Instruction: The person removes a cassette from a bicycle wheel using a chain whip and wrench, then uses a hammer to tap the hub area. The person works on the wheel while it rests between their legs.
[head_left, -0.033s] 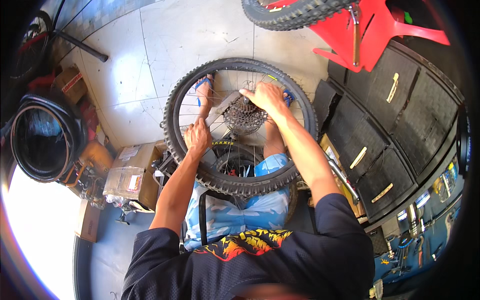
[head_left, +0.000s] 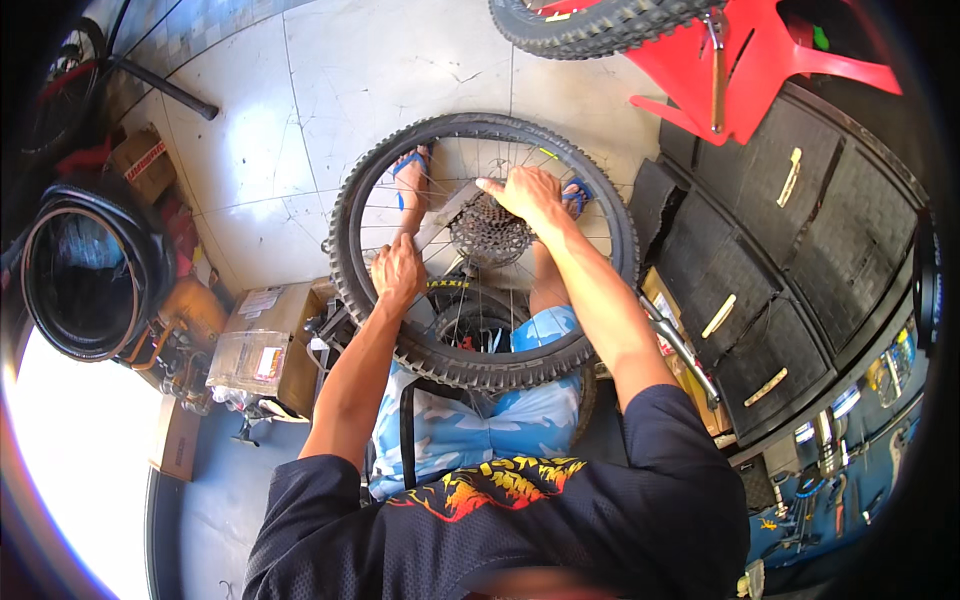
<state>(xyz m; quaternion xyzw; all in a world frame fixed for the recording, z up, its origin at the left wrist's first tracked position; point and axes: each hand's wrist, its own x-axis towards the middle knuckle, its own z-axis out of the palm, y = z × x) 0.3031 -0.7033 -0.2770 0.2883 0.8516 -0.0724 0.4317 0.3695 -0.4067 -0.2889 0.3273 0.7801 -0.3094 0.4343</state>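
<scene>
1. Wheel (head_left: 343, 235): near edge over lap (head_left: 530, 415), apparently for support.
2. Cassette (head_left: 485, 238): at wheel's centre.
3. Right hand (head_left: 530, 198): fingers curled by cassette's upper edge; grip unclear.
4. Left hand (head_left: 399, 268): fingers closed on grey strip (head_left: 445, 217).
5. Grey strip: spans between hands, seemingly for steadiness.

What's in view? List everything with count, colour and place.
Bicycle wheel: one, black, centre
Sprocket cluster: one, dark grey, wheel's middle
Flat strip: one, grey, beside the sprockets
Lower tyre: one, black, beneath the wheel
Chair: one, red, upper right
Upper tyre: one, black, overlapping the chair
Handled tool: one, brown handle, over the chair
Cabinet: one, black, right
Hand tools: several, mixed colours, lower right
Cardboard boxes: at least three, brown, left
Stacked tyres: several, black, far left
Floor: one, pale, top
Sandals: two, blue, upper centre
Shorts: one, blue-white, below wheel
Shirt: one, black, bottom
Left hand: one, bare, strip's lower end
Right hand: one, bare, by the sprockets
</scene>
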